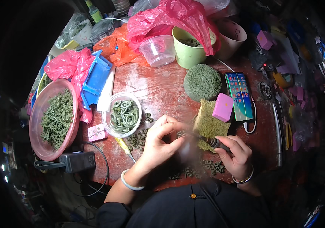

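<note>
My left hand (163, 138) is closed in a pinch near the middle of the table. What its fingertips hold is hidden by a grey blur in front of them. My right hand (234, 155) grips a dark, pen-like rotary handpiece (217, 143), whose tip points left toward the left fingertips. Beneath the handpiece lies a rough yellow-green sponge-like block (209, 123), with a pink box (223, 107) resting on its upper right corner. Small dark green pieces (213, 166) lie on the table below my hands. More such pieces (138, 140) are left of my left hand.
A clear tub of green rings (139, 114) and a pink bowl (75, 125) of green pieces stand left. A power bank (79, 162) with a cable sits at the front left edge. Behind are a round green pad (202, 82), a phone (240, 97) and a green bucket (185, 57).
</note>
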The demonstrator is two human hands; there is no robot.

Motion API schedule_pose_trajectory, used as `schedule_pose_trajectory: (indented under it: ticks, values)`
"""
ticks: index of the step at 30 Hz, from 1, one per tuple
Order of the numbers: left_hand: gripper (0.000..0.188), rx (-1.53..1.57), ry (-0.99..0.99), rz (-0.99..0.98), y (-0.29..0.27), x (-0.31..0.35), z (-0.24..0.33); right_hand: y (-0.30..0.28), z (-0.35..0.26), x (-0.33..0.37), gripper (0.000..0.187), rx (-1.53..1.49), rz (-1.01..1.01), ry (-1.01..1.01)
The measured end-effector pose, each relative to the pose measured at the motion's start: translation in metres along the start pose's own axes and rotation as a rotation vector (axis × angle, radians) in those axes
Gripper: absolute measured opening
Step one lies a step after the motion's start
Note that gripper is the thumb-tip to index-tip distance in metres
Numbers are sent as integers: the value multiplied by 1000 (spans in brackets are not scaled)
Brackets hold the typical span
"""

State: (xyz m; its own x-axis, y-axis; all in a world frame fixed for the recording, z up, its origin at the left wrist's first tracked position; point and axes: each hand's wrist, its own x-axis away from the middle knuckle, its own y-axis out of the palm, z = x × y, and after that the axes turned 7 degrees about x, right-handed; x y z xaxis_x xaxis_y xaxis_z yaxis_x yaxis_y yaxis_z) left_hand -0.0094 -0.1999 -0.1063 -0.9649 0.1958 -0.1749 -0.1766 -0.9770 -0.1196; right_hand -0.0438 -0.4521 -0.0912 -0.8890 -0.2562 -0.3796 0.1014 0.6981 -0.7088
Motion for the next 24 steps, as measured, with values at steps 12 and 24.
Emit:
schedule_pose_trajectory:
  ticks: [12,24]
  values:
    - [34,-10,-14,-17,-1,-1,3,-1,0,-1,32,-7,-8,9]
    - [32,-44,19,-4,-1,1,-2,-20,10,0,30,-1,87,22]
